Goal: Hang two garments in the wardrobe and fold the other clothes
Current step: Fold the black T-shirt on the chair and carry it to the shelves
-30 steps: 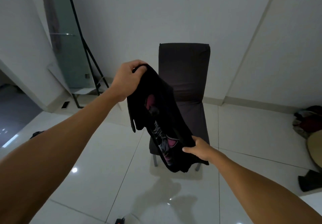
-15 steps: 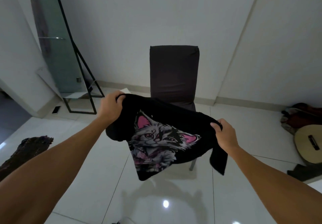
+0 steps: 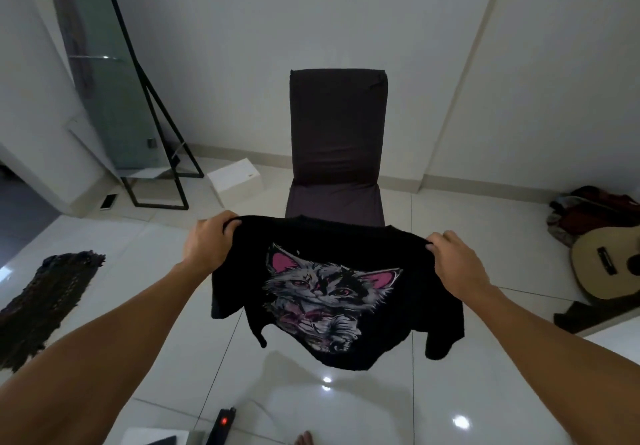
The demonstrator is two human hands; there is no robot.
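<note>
Now | black T-shirt (image 3: 332, 271) stretched between left hand (image 3: 207, 247) | right hand (image 3: 453, 264)

quick count of what's in the shot: two hands, left hand (image 3: 207, 247) and right hand (image 3: 453, 264), both gripping one black cat-print t-shirt (image 3: 332, 288); one dark chair (image 3: 337, 139); one standing mirror (image 3: 104, 74) leaning by the wall; one white box (image 3: 235, 181); one acoustic guitar (image 3: 606, 264); one heap of clothes (image 3: 588, 212) behind it; one dark knitted piece (image 3: 45, 302) on the floor; one power strip (image 3: 221, 425) with a red light; one phone (image 3: 109, 201).
</note>
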